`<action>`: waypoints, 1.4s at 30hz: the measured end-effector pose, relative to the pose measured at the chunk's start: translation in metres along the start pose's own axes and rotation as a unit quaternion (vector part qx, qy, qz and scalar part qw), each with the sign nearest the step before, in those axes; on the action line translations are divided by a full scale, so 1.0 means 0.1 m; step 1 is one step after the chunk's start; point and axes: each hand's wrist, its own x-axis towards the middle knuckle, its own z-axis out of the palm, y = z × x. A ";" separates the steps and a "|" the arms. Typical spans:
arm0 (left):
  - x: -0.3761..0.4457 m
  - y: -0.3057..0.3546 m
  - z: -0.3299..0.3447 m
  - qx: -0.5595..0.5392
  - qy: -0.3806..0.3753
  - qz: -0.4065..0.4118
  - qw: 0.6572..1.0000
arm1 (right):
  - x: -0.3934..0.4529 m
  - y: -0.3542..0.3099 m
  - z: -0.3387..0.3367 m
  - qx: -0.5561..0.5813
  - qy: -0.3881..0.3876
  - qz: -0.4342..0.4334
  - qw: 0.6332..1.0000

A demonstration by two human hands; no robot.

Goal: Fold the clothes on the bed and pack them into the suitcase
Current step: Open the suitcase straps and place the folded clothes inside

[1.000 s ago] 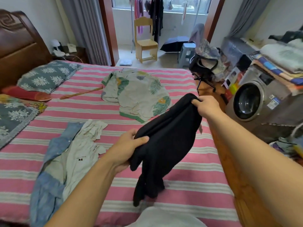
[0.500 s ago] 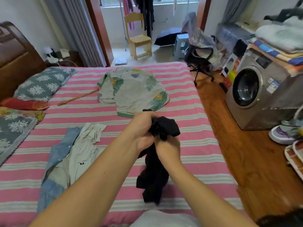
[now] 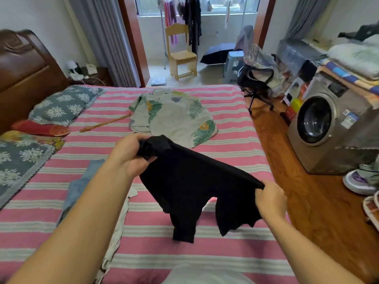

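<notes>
A black garment (image 3: 190, 185) hangs stretched between both hands above the pink striped bed (image 3: 229, 124). My left hand (image 3: 131, 156) grips one bunched corner of it at the upper left. My right hand (image 3: 270, 199) pinches the other corner lower right, near the bed's right edge. Two dark lobes of the cloth dangle toward the sheet. A leaf-print shirt (image 3: 174, 117) lies spread farther up the bed. A blue and white garment (image 3: 82, 185) lies partly hidden under my left forearm. No suitcase is in view.
Pillows (image 3: 63, 105) and a wooden headboard (image 3: 22, 72) sit at the left. A thin wooden stick (image 3: 104, 125) lies on the sheet. A washing machine (image 3: 328, 128) stands right of the bed on wooden floor, an office chair (image 3: 256, 78) beyond it.
A second ago the hands held the black garment apart, then came together bunching it. Now my right hand has pulled out toward the lower right, stretching the cloth again.
</notes>
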 end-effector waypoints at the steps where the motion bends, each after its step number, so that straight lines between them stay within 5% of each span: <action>1: 0.09 0.06 -0.06 0.007 0.009 -0.015 1.000 | 0.05 0.06 -0.02 -0.016 -0.017 -0.015 1.000; 6: 0.58 0.38 -0.20 0.026 0.038 -0.020 0.999 | 0.27 0.12 -0.16 -0.125 -0.115 -0.077 0.982; 10: 0.78 0.35 -0.16 -0.031 -0.007 0.048 0.998 | 0.22 -0.24 -0.54 0.153 -0.110 -0.081 0.979; 14: 0.36 -0.62 -0.15 0.186 -0.050 -0.055 0.980 | -0.15 -0.67 -0.66 0.349 -0.211 -0.047 0.912; 17: -0.14 -1.52 -0.10 0.100 -0.155 -0.202 0.962 | -0.50 -0.84 -0.35 0.342 -0.331 -0.038 0.878; 20: -0.22 -2.00 -0.20 0.076 -0.111 -0.204 0.970 | -0.90 -0.86 0.01 0.279 -0.440 -0.013 0.853; 22: -0.13 -2.09 -0.33 0.055 -0.060 -0.193 0.978 | -1.10 -0.84 0.13 0.336 -0.496 0.050 0.799; 24: -0.07 -2.11 -0.42 0.034 -0.002 -0.183 0.983 | -1.17 -0.82 0.17 0.419 -0.453 0.153 0.772; 26: -0.13 -2.13 -0.41 0.007 0.013 -0.184 0.983 | -1.11 -0.77 0.18 0.427 -0.376 0.197 0.798; 35: -0.28 -2.17 -0.38 0.052 -0.030 -0.125 0.990 | -1.28 -0.63 0.15 0.362 -0.445 0.180 0.799; 40: -0.37 -2.13 -0.38 0.137 -0.063 -0.078 0.985 | -1.23 -0.77 0.03 0.432 -0.334 0.091 0.833; 42: -0.41 -2.09 -0.37 0.261 -0.009 0.034 0.965 | -1.21 -0.82 -0.04 0.459 -0.310 0.079 0.829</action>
